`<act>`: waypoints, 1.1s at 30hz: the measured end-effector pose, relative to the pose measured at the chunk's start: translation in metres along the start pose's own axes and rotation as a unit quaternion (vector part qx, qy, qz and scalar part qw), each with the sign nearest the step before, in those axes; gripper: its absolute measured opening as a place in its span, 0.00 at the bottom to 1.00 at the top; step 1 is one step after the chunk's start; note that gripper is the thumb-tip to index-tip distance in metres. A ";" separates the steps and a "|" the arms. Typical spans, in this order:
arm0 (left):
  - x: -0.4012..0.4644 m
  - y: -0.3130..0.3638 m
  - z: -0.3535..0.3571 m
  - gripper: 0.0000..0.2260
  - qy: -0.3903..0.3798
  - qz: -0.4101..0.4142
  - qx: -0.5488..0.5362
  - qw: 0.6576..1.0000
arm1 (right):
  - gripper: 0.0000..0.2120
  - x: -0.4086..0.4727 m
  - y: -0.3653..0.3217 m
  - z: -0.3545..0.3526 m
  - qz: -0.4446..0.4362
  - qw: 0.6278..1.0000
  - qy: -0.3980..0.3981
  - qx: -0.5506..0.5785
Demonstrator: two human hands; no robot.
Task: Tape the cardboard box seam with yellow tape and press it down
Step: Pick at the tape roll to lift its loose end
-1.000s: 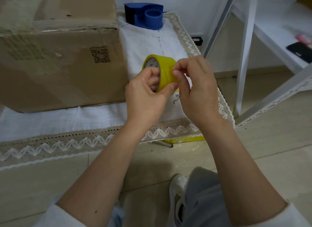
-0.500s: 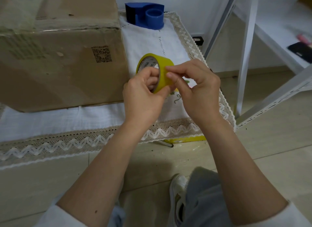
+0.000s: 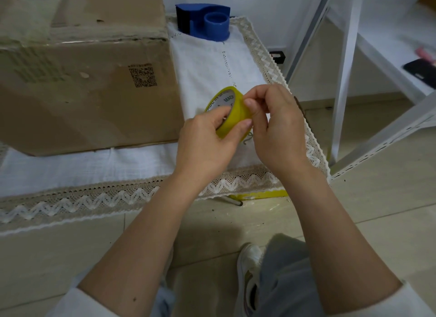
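A roll of yellow tape is held in the air over the right part of the white cloth. My left hand grips the roll, fingers through its core and thumb on the outer face. My right hand pinches at the roll's outer surface with thumb and fingertips. No free strip of tape shows. The large brown cardboard box stands to the left on the cloth, a QR code on its near side. Its top seam is mostly out of view.
A blue tape dispenser sits at the back of the lace-edged white cloth. White metal shelf legs stand to the right, with a black phone on the shelf. My shoe and a yellow strip are on the tiled floor.
Both hands and the roll have shifted slightly; the roll has turned in my left hand while my right fingers keep picking along its outer face.
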State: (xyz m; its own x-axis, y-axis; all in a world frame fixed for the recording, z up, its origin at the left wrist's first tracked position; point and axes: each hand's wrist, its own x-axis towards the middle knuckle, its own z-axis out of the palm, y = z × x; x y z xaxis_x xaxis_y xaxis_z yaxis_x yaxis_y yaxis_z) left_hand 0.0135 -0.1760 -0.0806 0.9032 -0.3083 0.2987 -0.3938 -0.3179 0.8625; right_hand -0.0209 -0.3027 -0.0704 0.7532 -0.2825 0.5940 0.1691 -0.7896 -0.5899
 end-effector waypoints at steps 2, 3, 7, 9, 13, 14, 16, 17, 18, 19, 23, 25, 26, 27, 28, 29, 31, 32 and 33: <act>0.000 0.002 0.000 0.16 0.006 -0.006 0.008 1.000 | 0.05 0.000 -0.001 -0.001 -0.004 1.000 -0.001 -0.005; 0.000 0.003 0.000 0.16 0.008 -0.011 0.008 1.000 | 0.05 0.000 -0.001 -0.001 -0.008 1.000 -0.002 -0.008; 0.000 0.003 0.000 0.16 0.008 -0.020 -0.001 1.000 | 0.05 -0.001 -0.001 -0.002 -0.016 1.000 0.000 -0.004; 0.000 0.001 0.001 0.18 0.007 -0.020 0.003 1.000 | 0.04 0.000 -0.001 -0.002 -0.007 1.000 -0.006 0.010; 0.004 -0.007 -0.003 0.22 -0.019 -0.021 -0.025 0.999 | 0.11 0.002 -0.006 -0.008 0.060 0.993 -0.036 0.098; 0.004 -0.008 -0.004 0.20 -0.026 -0.018 -0.027 0.999 | 0.17 0.003 -0.006 -0.009 0.090 0.986 -0.048 0.132; 0.003 -0.007 -0.006 0.16 -0.037 -0.009 -0.020 0.999 | 0.25 0.005 -0.003 -0.011 0.125 0.977 -0.065 0.157; 0.003 -0.006 -0.006 0.15 -0.039 -0.004 -0.017 0.999 | 0.23 0.005 -0.002 -0.011 0.126 0.978 -0.071 0.151; 0.003 -0.006 -0.006 0.15 -0.040 -0.001 -0.016 0.999 | 0.19 0.005 -0.001 -0.010 0.123 0.979 -0.073 0.142; 0.004 -0.006 -0.007 0.14 -0.041 0.000 -0.016 0.999 | 0.13 0.005 -0.002 -0.009 0.121 0.981 -0.067 0.136; 0.006 -0.009 -0.008 0.14 -0.053 0.004 -0.023 0.998 | 0.03 0.004 -0.003 -0.008 0.110 0.987 -0.027 0.114; 0.006 -0.009 -0.008 0.15 -0.047 0.006 -0.017 0.999 | 0.01 0.002 -0.002 -0.007 0.086 0.993 -0.021 0.077; 0.006 -0.008 -0.008 0.15 -0.041 0.007 -0.012 0.999 | 0.02 0.001 -0.003 -0.006 0.070 0.996 -0.013 0.053; 0.005 -0.008 -0.007 0.15 -0.034 0.007 -0.008 0.999 | 0.03 0.000 -0.003 -0.004 0.056 0.998 -0.005 0.034; 0.005 -0.007 -0.006 0.16 -0.028 0.008 -0.004 1.000 | 0.04 -0.001 -0.003 -0.004 0.048 0.999 0.003 0.023; 0.005 -0.007 -0.005 0.16 -0.022 0.007 -0.001 1.000 | 0.05 -0.001 -0.003 -0.004 0.041 0.999 0.009 0.014; 0.004 -0.006 -0.003 0.18 -0.012 0.003 -0.003 1.000 | 0.05 -0.001 -0.002 -0.005 0.027 0.999 0.019 -0.002; 0.003 -0.005 -0.002 0.19 -0.007 0.001 -0.005 1.000 | 0.05 -0.001 -0.002 -0.006 0.021 1.000 0.022 -0.004; 0.003 -0.004 -0.001 0.20 -0.003 -0.001 -0.003 1.000 | 0.06 -0.001 -0.001 -0.006 0.016 1.000 0.023 -0.002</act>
State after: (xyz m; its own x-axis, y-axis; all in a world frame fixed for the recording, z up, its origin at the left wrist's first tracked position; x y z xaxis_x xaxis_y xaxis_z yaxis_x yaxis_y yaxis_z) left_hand 0.0182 -0.1746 -0.0831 0.9026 -0.3136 0.2950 -0.3916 -0.3133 0.8651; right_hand -0.0258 -0.3049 -0.0665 0.7277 -0.3324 0.6000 0.1425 -0.7824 -0.6062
